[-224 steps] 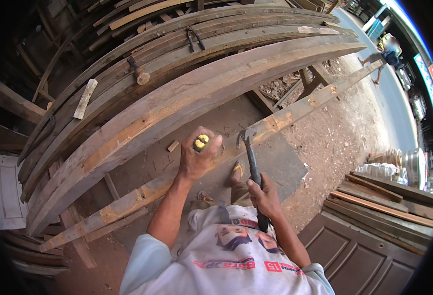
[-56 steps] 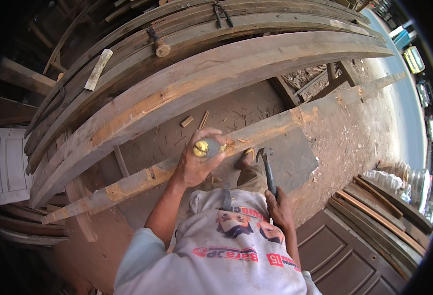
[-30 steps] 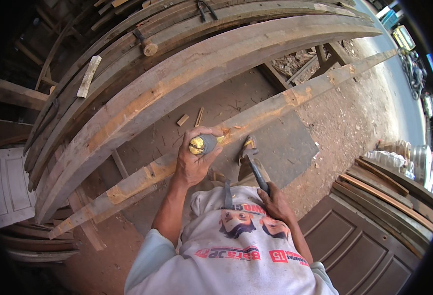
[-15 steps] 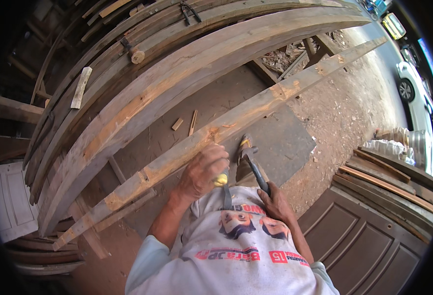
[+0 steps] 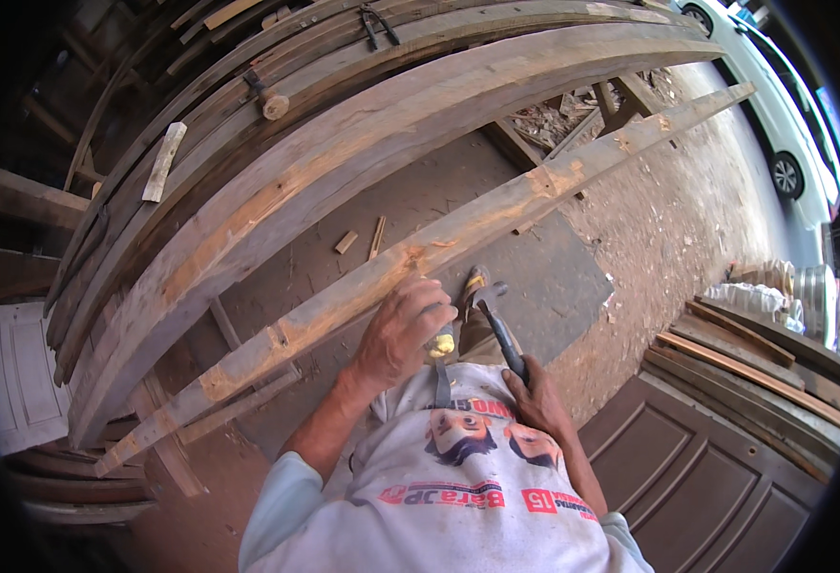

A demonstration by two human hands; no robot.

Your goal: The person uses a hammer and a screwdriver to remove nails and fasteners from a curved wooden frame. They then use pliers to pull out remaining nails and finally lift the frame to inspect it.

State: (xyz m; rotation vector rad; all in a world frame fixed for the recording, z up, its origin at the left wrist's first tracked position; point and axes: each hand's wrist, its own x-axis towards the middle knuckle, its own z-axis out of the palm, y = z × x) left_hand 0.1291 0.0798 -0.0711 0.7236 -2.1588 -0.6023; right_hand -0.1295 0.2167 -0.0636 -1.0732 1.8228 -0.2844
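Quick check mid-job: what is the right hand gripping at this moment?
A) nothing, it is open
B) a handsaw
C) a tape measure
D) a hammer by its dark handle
D: the right hand is wrapped around the dark handle of a hammer whose metal head sits just below the long wooden beam, while the left hand holds a yellow-handled chisel.

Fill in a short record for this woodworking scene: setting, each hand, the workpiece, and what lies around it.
Setting: dirt-floored wood yard
Left hand: grips a yellow-handled chisel, blade pointing down toward the body
Right hand: holds a hammer, head up near the beam
Beam: long, narrow, running diagonally in front of the person
Around: curved planks, wood chips, dark door panel
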